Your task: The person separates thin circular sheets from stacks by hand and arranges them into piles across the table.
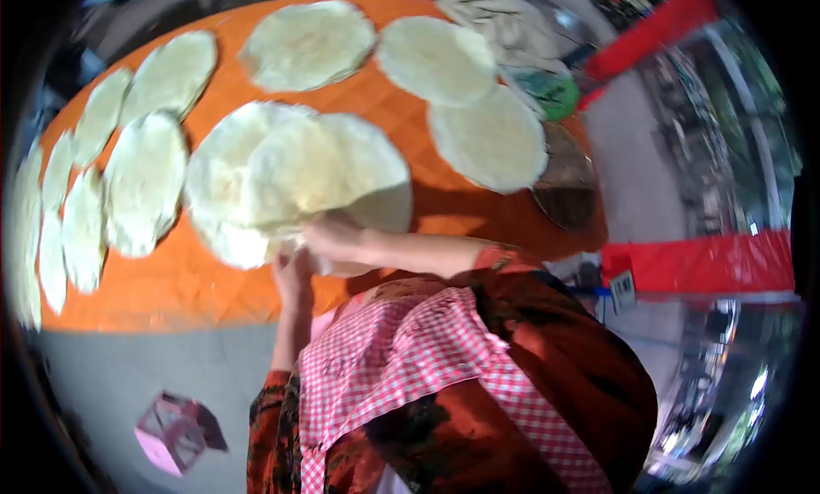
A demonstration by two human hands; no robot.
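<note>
Near the middle of the orange table (205, 293), overlapping pale rounds (325, 165) are apparently pinched at six o'clock by left hand (295, 274) and right hand (335, 236), edge-handling judged under way, gentle grip called for.

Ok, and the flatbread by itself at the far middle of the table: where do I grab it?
I'd pinch the near rim of that flatbread, thumb above, fingers under. Come in low from the near side, where orange covering shows between it and the overlapping pair. It lies flat and looks thin.
</note>
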